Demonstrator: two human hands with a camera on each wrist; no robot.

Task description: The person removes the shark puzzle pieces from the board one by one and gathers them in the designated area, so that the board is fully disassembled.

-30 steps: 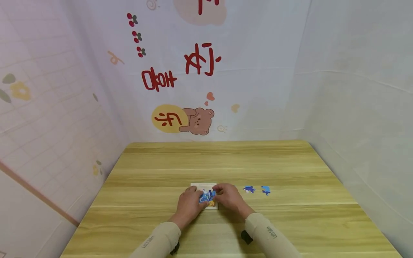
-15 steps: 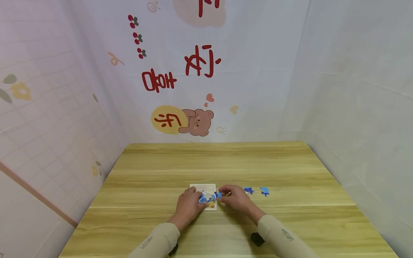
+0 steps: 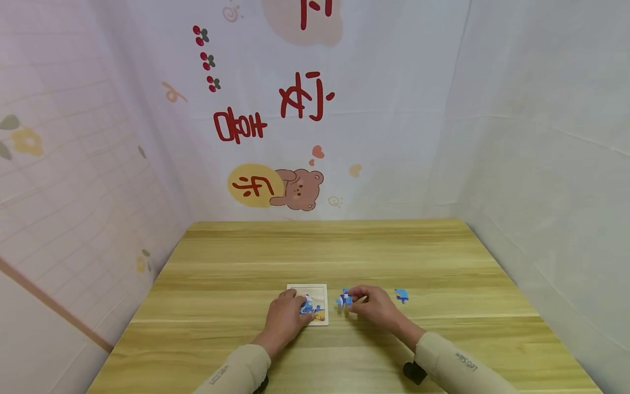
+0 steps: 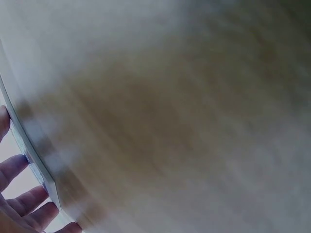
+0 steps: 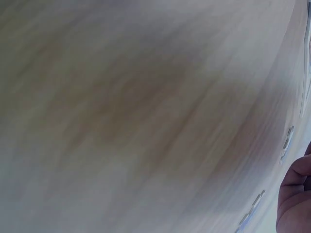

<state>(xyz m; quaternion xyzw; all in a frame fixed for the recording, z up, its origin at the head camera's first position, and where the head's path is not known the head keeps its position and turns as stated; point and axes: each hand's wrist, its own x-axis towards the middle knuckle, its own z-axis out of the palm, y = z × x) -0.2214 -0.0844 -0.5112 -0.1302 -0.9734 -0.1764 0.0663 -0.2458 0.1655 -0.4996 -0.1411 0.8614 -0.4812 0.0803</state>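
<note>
The right hand is pulling away rightward from the tray, pinching a piece, apparently unplaced; the left hand is gripping the tray.

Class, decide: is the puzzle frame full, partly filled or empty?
Partly filled: pieces lie in the near part of the puzzle frame; bare board shows beyond them.

Right hand has backed off the puzzle tray, now further toward the right edge of the tabletop. The blue-and-white piece pinched in it came along: over the tray's right rim half a second ago, now clear of it. Of two loose pieces, only the right one shows from the head now; hand covers the other's spot
</note>
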